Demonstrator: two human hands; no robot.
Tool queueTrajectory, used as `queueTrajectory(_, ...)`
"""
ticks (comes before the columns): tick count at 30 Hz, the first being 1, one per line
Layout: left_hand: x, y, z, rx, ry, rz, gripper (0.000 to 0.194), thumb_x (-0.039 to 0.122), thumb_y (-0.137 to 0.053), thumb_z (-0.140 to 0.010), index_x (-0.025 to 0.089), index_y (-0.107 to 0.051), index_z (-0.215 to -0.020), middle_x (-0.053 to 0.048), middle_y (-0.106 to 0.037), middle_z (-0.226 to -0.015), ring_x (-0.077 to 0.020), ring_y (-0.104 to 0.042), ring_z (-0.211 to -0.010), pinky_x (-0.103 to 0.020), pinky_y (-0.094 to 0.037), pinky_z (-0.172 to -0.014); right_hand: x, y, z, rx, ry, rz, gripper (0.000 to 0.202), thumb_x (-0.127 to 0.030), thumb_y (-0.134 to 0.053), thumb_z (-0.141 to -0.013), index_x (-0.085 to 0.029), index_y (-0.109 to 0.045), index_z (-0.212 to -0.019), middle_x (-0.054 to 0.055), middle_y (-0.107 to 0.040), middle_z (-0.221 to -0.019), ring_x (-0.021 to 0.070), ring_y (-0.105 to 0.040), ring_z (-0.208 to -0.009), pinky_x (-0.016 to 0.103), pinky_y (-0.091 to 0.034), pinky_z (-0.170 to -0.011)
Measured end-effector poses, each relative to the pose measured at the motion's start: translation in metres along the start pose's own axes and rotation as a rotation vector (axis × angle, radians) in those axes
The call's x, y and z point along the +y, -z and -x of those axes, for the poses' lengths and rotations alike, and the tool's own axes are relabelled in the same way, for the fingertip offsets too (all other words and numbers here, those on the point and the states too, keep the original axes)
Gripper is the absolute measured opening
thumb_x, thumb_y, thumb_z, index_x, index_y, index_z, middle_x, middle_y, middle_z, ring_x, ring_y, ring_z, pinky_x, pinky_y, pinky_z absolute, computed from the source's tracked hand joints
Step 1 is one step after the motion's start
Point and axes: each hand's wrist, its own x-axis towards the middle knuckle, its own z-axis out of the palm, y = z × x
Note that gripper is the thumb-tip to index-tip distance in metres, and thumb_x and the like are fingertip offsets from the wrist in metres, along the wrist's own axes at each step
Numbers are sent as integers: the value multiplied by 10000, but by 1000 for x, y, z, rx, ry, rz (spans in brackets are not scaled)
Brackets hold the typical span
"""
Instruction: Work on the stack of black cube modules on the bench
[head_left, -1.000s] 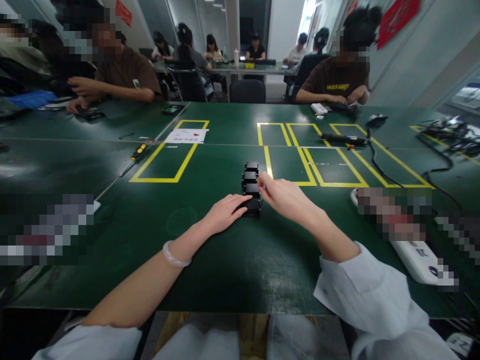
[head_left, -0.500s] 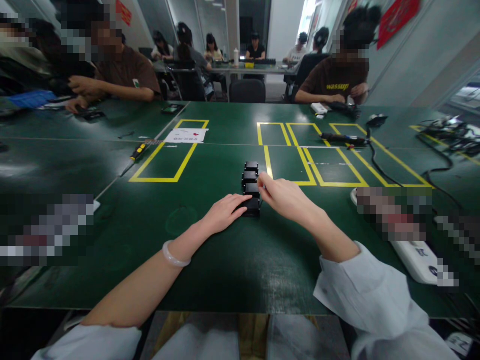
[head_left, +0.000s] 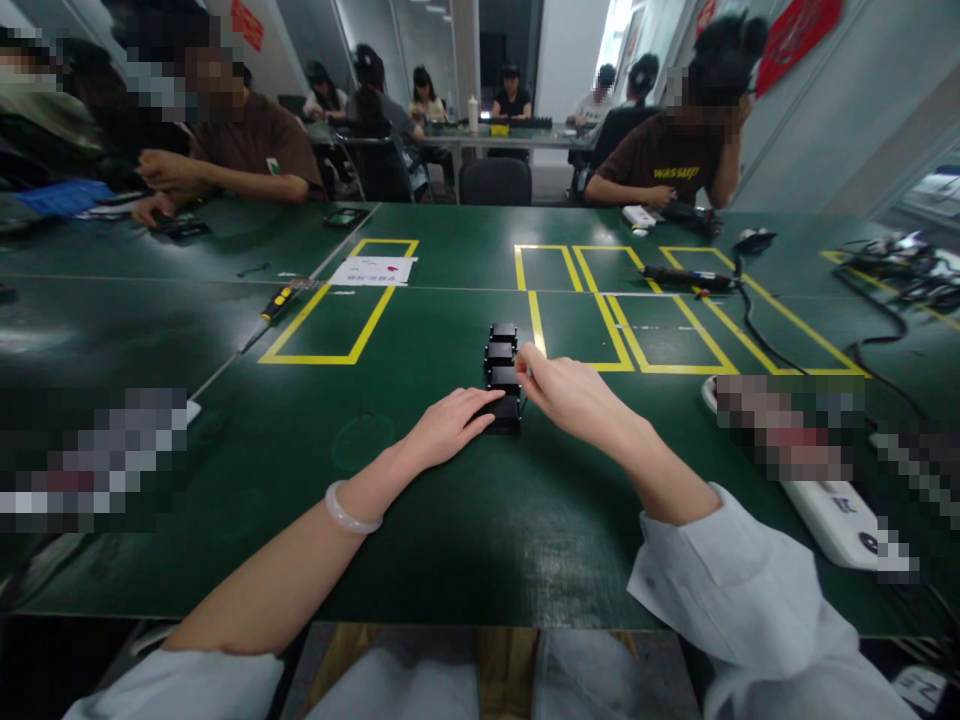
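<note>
Several small black blocks stand in a row running away from me on the green table. My left hand comes in from the left, with its fingers stretched out and the fingertips on the nearer blocks. Its thumb lies apart from the fingers, beside the nearest block. On the other side, my right hand is closed in a pinch, close against the right edge of the row. Whatever is between its fingertips is hidden; a thin dark line shows just below them.
Yellow tape outlines mark the table. A yellow-black screwdriver and a white paper lie left. To the right are a black corded tool and a white device, partly blurred out. Co-workers sit across the table.
Both my hands and the black blocks look the same as before. Across the table, the co-worker on the right has raised one hand to the head.
</note>
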Motion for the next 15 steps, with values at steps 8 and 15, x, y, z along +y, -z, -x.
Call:
queueTrajectory(8,0,-1,0,-3,-2,-13,404,368,-341,-980,239,-421,-1355,-57,-557,-1230,-208,-506,-1086,-367,-411,-957,-1,1,1,2,4,-5,241,-284,-287,-951,-185,-458,-1088,55,-670,-834,147,-567,-647,255,-232,-544)
queueTrajectory(15,0,0,0,-3,4,-4,411,371,-346,-977,241,-416,-1360,-62,-558,-1231,-216,-508,-1083,-376,-412,-956,1,0,-1,1,-2,12,259,-344,-292,-959,-195,-482,-1052,48,-665,-792,153,-562,-631,253,-218,-530)
